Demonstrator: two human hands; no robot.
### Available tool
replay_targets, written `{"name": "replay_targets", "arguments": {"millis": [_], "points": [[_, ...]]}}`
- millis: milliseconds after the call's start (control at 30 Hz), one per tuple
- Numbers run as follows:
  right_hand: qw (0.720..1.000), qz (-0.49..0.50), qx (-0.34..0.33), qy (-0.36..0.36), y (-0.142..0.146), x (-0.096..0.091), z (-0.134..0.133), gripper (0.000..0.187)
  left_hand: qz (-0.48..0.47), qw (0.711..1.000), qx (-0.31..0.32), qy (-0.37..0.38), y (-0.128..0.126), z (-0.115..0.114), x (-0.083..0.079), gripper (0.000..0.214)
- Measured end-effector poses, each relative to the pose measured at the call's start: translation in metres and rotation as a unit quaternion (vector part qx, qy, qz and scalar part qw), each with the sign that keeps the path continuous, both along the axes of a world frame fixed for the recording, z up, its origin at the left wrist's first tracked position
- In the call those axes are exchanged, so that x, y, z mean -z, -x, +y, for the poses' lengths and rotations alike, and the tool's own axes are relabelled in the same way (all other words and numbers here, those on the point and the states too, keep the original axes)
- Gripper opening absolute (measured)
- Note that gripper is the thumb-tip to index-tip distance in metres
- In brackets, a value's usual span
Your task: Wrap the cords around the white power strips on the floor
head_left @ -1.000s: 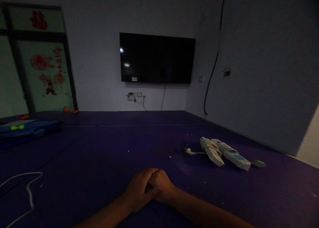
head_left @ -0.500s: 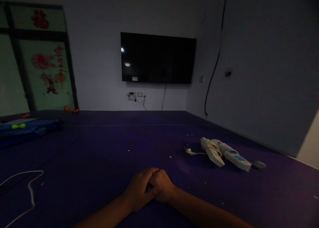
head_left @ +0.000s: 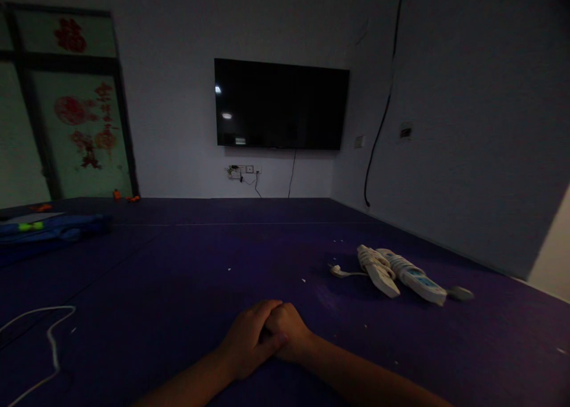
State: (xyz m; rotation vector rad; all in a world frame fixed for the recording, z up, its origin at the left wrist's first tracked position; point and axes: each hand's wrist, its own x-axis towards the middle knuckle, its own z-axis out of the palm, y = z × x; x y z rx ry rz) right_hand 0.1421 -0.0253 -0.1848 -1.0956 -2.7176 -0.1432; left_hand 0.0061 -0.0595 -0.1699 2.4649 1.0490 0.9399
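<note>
Purple surface (head_left: 200,264) lies beneath the left hand (head_left: 243,342), clasped round the curled right hand (head_left: 294,333); loose, even pressure should suit this hold.

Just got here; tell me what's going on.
A person's left hand is clasped around their right hand over a purple surface; no other object shows in their grip. Ahead to the right lie two white cord-wrapped items, apparently power strips, untouched. A white cable lies at the left, and a dark-screened television hangs on the wall.
</note>
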Motion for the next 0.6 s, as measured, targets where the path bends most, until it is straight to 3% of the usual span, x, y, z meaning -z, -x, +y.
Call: {"name": "replay_targets", "arguments": {"millis": [600], "points": [[1.000, -0.001, -0.004, 0.002, -0.0008, -0.0038, -0.0025, 0.019, -0.002, 1.000, 0.000, 0.003, -0.0005, -0.0011, -0.0003, 0.055]]}}
